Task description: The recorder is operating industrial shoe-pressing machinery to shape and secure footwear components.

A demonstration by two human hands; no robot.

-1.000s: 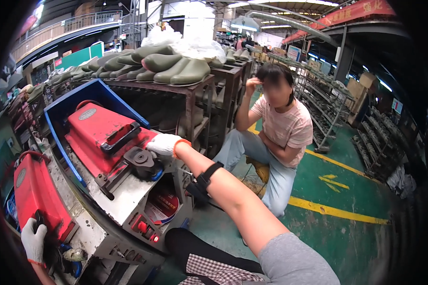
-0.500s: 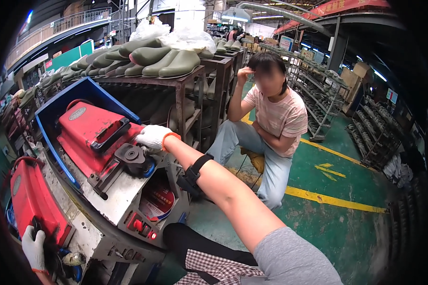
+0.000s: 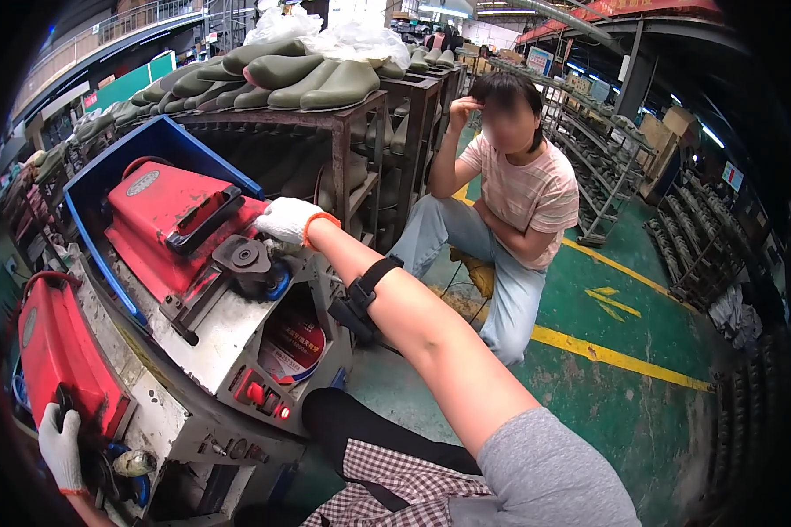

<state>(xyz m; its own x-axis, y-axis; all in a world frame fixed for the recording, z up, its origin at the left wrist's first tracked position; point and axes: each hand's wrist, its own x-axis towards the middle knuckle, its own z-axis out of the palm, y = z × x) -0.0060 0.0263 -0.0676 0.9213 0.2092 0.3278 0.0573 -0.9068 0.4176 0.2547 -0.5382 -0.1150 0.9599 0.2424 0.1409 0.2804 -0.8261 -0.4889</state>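
Observation:
My left hand (image 3: 61,446), in a white glove with an orange cuff, is wrapped round the black handle (image 3: 65,400) of the left red machine cover (image 3: 66,351). My right hand (image 3: 287,220), gloved the same way, is closed at the right edge of a second red cover (image 3: 163,224), its fingertips largely hidden. That cover has its own black handle (image 3: 204,220) and sits down in front of a raised blue frame (image 3: 119,303). A black knob (image 3: 244,256) stands near my right hand. Below it, a red switch light (image 3: 284,411) glows on the white machine body (image 3: 228,329).
Green rubber boots (image 3: 343,83) are piled on a brown metal rack (image 3: 321,123) behind the machine. A seated person (image 3: 510,193) is close on my right, one hand raised to the head. Shoe racks (image 3: 694,220) line the green floor (image 3: 580,422), which has yellow stripes.
The view has shifted slightly, so the surroundings sit a little differently. Both hands keep their places on the machine, and both red covers stay down.

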